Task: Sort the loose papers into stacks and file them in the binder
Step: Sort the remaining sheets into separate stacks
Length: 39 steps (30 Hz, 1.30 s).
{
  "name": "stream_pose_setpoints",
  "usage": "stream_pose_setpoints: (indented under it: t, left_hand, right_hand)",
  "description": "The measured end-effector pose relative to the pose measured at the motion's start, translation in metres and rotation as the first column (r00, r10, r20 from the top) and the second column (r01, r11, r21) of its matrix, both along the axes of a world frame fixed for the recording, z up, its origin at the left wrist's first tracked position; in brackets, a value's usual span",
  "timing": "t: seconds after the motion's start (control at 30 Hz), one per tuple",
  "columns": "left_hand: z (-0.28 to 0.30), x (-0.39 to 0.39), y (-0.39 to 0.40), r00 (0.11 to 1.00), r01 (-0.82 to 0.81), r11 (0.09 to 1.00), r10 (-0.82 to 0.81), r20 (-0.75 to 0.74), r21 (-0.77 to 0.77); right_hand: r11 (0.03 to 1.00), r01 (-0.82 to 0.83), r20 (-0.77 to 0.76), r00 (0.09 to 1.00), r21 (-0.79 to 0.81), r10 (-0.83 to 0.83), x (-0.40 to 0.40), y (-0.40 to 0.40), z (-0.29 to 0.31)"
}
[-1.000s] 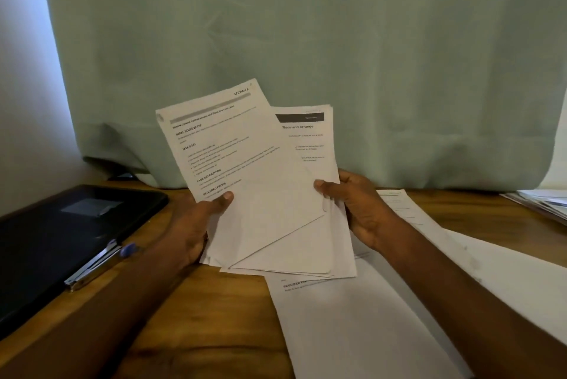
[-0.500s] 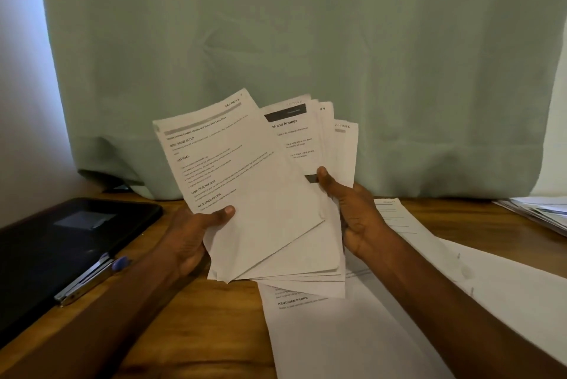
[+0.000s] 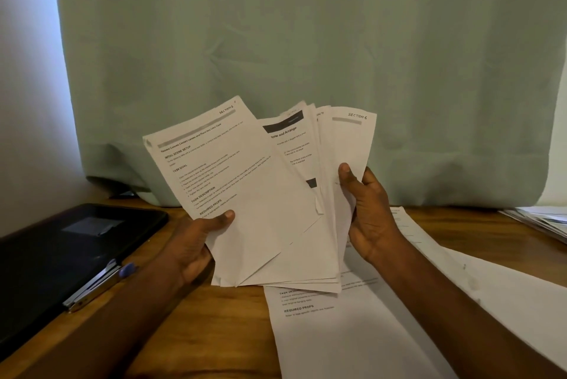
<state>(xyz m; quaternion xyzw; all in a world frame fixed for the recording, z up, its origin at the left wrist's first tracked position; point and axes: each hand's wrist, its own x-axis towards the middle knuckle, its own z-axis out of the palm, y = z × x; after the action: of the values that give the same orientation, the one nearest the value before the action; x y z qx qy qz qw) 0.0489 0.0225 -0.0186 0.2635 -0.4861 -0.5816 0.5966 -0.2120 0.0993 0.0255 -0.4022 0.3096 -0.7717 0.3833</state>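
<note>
Centre frame, both hands, left hand (image 3: 196, 243) and right hand (image 3: 368, 210), grip fanned papers (image 3: 276, 194) so the section headings show for sorting.

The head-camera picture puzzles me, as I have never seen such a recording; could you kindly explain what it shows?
No machine is involved. A person wears one camera on the head, looking forward and down at their own bare hands. The left hand and the right hand together hold a fan of printed papers above a wooden table; the sheets carry handwritten section labels. On the table lie more loose sheets at the right, a black binder at the left with a pen on it, and another pile of papers at the far right. A green curtain hangs behind.
</note>
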Motion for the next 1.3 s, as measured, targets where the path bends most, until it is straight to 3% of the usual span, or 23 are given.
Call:
stream_pose_setpoints:
  t: [0.1, 0.2, 0.27, 0.4, 0.53, 0.6, 0.7, 0.83, 1.07, 1.13, 1.2, 1.3]
  left_hand:
    - [0.000, 0.000, 0.000, 1.000, -0.003, 1.000, 0.003, -0.022, 0.007]
    - [0.001, 0.002, 0.001, 1.000, 0.023, 1.000, -0.023, -0.017, -0.006]
    - [0.004, 0.004, 0.002, 0.996, 0.033, 0.995, -0.025, 0.082, -0.091]
    - [0.020, 0.008, 0.005, 0.963, 0.073, 0.957, 0.006, 0.270, -0.281]
    - [0.028, 0.007, 0.016, 0.985, 0.147, 0.960, -0.119, 0.127, -0.240]
    - [0.028, 0.008, 0.020, 0.985, 0.150, 0.957, -0.122, 0.123, -0.247]
    - [0.032, 0.006, 0.027, 0.976, 0.193, 0.940, -0.156, 0.150, -0.282]
    - [0.047, 0.009, 0.040, 0.997, 0.044, 0.940, -0.022, 0.069, -0.338]
    - [0.085, 0.009, 0.064, 0.978, -0.206, 0.864, 0.194, -0.074, -0.459]
    - [0.086, 0.008, 0.071, 0.968, -0.227, 0.843, 0.249, -0.022, -0.488]
    - [0.073, 0.009, 0.074, 0.971, -0.178, 0.882, 0.230, 0.069, -0.437]
    - [0.044, 0.018, 0.078, 0.927, -0.063, 0.938, 0.182, 0.328, -0.342]
  right_hand:
    - [1.000, -0.012, -0.052, 0.999, 0.007, 0.012, 0.001, 0.000, 0.002]
    - [0.989, -0.097, -0.219, 0.968, 0.114, 0.121, 0.001, 0.002, 0.002]
    - [0.986, -0.085, -0.299, 0.946, 0.143, 0.125, 0.003, 0.001, -0.003]
    - [0.991, -0.045, -0.292, 0.953, 0.128, 0.081, 0.008, 0.001, -0.005]
    - [0.988, -0.138, -0.274, 0.950, 0.067, 0.151, 0.010, 0.008, 0.008]
    - [0.981, -0.183, -0.334, 0.922, 0.066, 0.195, 0.019, 0.011, 0.009]
    - [0.992, -0.115, -0.408, 0.904, 0.055, 0.127, 0.029, 0.012, 0.011]
    - [0.998, -0.046, -0.371, 0.927, 0.036, 0.056, 0.034, 0.026, 0.025]
    - [0.997, -0.004, -0.509, 0.860, -0.077, -0.036, 0.053, 0.058, 0.064]
    - [0.997, 0.026, -0.503, 0.862, -0.076, -0.060, 0.055, 0.062, 0.053]
    - [0.999, 0.044, -0.508, 0.860, -0.014, -0.045, 0.054, 0.067, 0.031]
    - [0.997, 0.036, -0.562, 0.827, 0.063, 0.006, 0.053, 0.075, 0.000]
